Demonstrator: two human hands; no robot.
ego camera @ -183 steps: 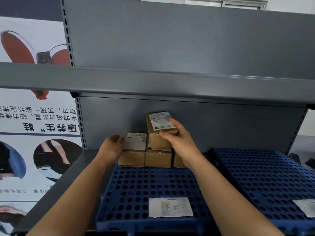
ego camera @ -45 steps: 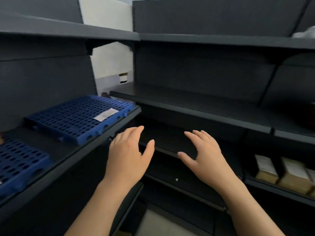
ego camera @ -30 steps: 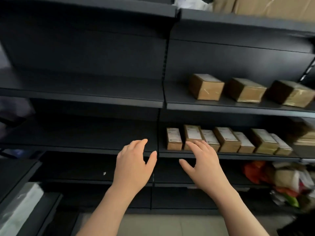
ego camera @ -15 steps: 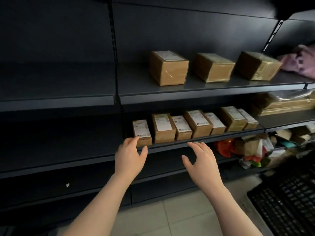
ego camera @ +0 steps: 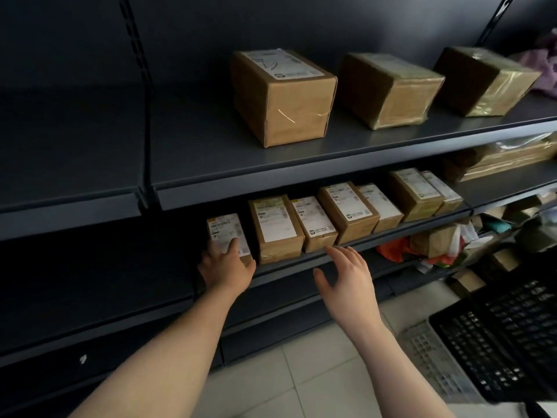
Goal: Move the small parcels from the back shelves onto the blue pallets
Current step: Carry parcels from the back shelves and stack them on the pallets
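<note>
Left hand (ego camera: 226, 268) rests on leftmost small parcel (ego camera: 225, 229): fingers loosely together on its label, thumb beside its right edge. Right hand (ego camera: 346, 277) hovers, fingers spread, just below the shelf edge (ego camera: 391, 232).

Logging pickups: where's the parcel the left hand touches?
Head view, left of centre: leftmost parcel in the lower shelf row, beneath the left hand, beside a taller parcel.

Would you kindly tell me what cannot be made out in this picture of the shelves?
Head view: print on the small parcels is too small to read.
Head view: the left hand covers the front of the leftmost parcel, so its grip is unclear.
Head view: the purple item is cut off by the right edge.
</note>
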